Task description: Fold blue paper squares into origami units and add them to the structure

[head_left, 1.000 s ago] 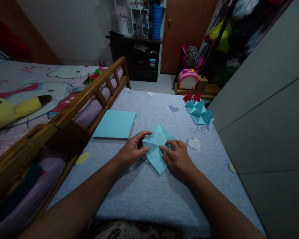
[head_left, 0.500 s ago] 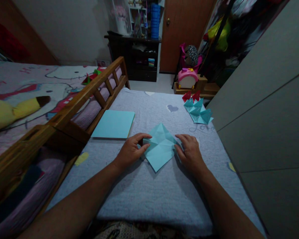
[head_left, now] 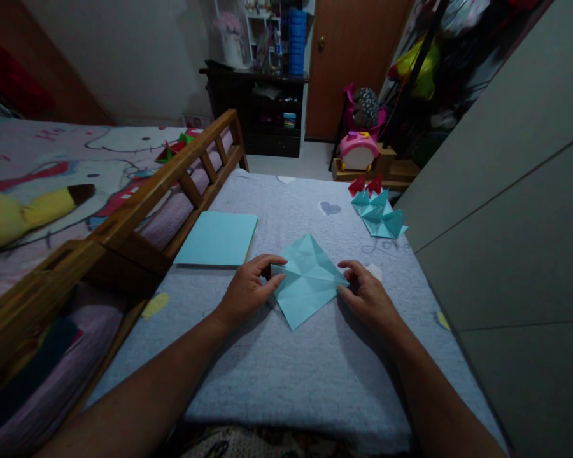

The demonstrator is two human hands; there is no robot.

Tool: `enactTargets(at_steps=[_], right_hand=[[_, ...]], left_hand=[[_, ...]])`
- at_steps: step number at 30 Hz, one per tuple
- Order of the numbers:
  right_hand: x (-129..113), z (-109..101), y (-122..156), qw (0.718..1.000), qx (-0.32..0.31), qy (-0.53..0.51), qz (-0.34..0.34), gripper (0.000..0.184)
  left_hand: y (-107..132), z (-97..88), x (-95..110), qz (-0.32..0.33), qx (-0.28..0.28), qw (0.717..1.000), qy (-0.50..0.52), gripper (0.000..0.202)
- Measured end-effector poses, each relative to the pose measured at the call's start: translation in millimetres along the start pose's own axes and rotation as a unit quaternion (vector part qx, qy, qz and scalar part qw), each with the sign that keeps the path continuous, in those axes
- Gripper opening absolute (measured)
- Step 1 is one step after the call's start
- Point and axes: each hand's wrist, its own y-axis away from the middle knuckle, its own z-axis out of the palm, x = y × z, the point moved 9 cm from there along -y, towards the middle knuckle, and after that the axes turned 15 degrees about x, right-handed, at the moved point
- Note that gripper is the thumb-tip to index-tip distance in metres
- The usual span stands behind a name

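A light-blue square of origami paper [head_left: 309,280] lies turned like a diamond in front of me, with crease lines crossing at its middle. My left hand [head_left: 254,285] has its left corner between thumb and fingers. At the right corner, my right hand [head_left: 368,294] grips the paper with the thumb below and curled fingers above. Left of the sheet sits a stack of light-blue paper [head_left: 218,238]. Folded light-blue paper pieces [head_left: 378,215] stand at the far right, with red folded pieces [head_left: 365,185] just behind them.
A pale patterned sheet [head_left: 267,375] covers the surface under my hands. A wooden bed rail [head_left: 191,186] runs along the left, and a light cabinet panel [head_left: 516,254] rises on the right. Behind stand a dark shelf unit [head_left: 253,114] and a pink toy [head_left: 360,151].
The right corner of the paper now reaches farther out, lying flatter between my right thumb and fingers. My right hand has shifted slightly right; the left hand has barely moved.
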Motion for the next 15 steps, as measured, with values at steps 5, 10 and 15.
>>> enactTargets(at_steps=[5,10,15], right_hand=[[0.3,8.6,3.5,0.993,-0.036,-0.099,0.046,0.039],[-5.9,12.9,3.2,0.994,-0.012,-0.107,0.037,0.033],[-12.3,10.1,2.2,0.993,0.018,-0.112,0.015,0.024]], left_hand=[[-0.3,1.2,-4.0,-0.012,0.005,1.000,0.016,0.025],[2.6,7.5,-7.7,-0.038,-0.020,0.997,0.060,0.035],[6.6,11.1,-1.5,-0.023,-0.050,0.994,0.089,0.051]])
